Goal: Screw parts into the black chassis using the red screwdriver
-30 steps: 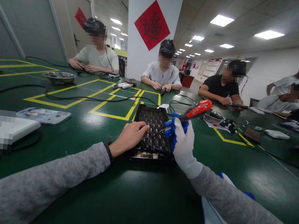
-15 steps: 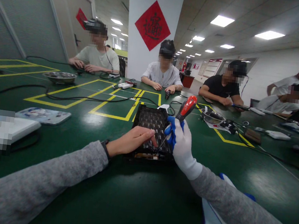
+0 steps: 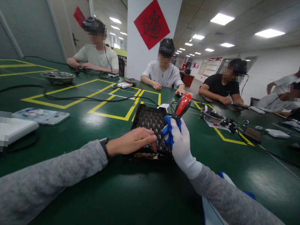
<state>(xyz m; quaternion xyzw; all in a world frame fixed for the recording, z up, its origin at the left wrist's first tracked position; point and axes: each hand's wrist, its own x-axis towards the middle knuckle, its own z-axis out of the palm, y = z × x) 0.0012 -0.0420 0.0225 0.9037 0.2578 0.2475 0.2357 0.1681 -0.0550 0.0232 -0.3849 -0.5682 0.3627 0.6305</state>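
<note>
Red and black, the handle of the screwdriver (image 3: pixel 183 106) rose above the right hand (image 3: pixel 183 142), tilted with its butt up and away from the wearer. Right hand: gloved, white knit with blue coating on the fingers, curled tight around the lower part of the handle. The thin shaft ran down and leftward into the black housing (image 3: pixel 152 117), its tip near the left fingertips at the near end; contact at the tip could not be made out.

Left hand (image 3: pixel 132 140): bare, dark wristband (image 3: pixel 104 143) at the cuff, fingers extended and lying close together over the near left part of the housing. Whether the fingertips pinched anything could not be told.

Housing: rectangular, lying flat on the green table (image 3: pixel 116 200) straight ahead of the wearer, between the two hands. Rows of small bright marks covered its inner surface; a brownish strip (image 3: pixel 144 155) showed at its near edge.

Surroundings: yellow tape (image 3: pixel 108 115) marked rectangles beyond the housing. One metal bowl (image 3: pixel 57 77) stood far left, another bowl (image 3: pixel 213 115) to the right beyond the gloved hand. Pale blue cloth-like material (image 3: pixel 220 219) lay beneath the right forearm. Several co-workers sat across the table.
</note>
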